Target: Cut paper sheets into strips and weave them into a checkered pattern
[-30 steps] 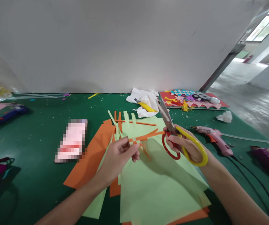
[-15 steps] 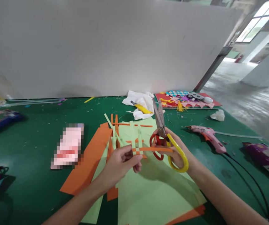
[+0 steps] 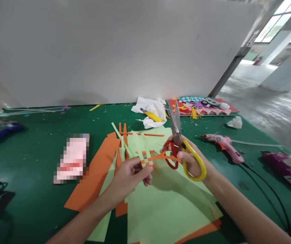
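Note:
A small weave of green and orange paper strips (image 3: 145,162) is pinched between the thumb and fingers of my left hand (image 3: 135,173). Its green strips point away from me, and its orange strips stretch right to my right hand (image 3: 187,159). Scissors (image 3: 176,130) with one red and one yellow handle hang in my right hand, blades pointing up and slightly parted. The fingers of that hand are curled at the handles and touch the orange strips. Beneath both hands lies light green paper (image 3: 160,210).
Orange paper (image 3: 94,173) and loose strips lie left of the green sheets, beside a blurred pink object (image 3: 71,157). A yellow cutter (image 3: 152,116) rests on white tissue (image 3: 155,105). Pink (image 3: 224,145) and purple (image 3: 285,167) glue guns lie right, with a cord.
My right hand and the scissors have shifted slightly right and up. The orange strips now spread apart and curve, and the weave has tilted a little in my left hand.

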Demonstrator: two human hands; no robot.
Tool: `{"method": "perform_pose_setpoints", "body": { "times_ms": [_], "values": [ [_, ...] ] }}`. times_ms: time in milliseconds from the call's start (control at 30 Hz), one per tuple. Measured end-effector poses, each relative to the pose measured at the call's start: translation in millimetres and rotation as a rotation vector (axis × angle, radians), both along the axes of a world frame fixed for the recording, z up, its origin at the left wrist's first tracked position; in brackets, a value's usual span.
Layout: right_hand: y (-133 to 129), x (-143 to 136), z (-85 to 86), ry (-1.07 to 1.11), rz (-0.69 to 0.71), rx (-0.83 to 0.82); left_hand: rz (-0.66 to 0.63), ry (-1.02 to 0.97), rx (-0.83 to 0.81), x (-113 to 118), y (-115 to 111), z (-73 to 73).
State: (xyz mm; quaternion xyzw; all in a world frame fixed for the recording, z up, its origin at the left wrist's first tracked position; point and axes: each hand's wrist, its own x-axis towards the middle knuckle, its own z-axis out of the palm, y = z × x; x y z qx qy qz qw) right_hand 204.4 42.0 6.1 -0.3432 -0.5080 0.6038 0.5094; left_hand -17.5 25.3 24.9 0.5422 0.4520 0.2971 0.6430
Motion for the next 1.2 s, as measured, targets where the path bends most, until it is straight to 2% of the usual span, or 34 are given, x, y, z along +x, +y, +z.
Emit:
{"method": "perform_pose_setpoints", "body": {
  "times_ms": [233,400,567,800,1033,1200],
  "values": [
    [1.0,1.0,1.6,-0.005,-0.052,0.001,0.011,0.001,0.006,0.3,0.1,1.6],
    [1.6,-0.3,5.4,-0.084,-0.174,-0.056,0.004,0.003,0.016,0.7,0.4,4.8],
    [1.9,-2.0,4.5,-0.109,-0.237,-0.001,-0.007,-0.072,-0.015,1.0,0.0,1.7],
    [0.4,-5.1,0.6,-0.074,-0.216,-0.037,-0.008,-0.244,-0.167,0.5,-0.3,-1.8],
    [-0.6,-10.1,-1.9,-0.058,-0.258,-0.017,-0.115,-0.584,-0.538,-3.7,-0.3,-1.9],
    [-4.1,-17.1,-4.9,0.004,-0.255,0.004,-0.114,-0.596,-0.609,-5.0,-2.5,-8.0]
  ]
}}
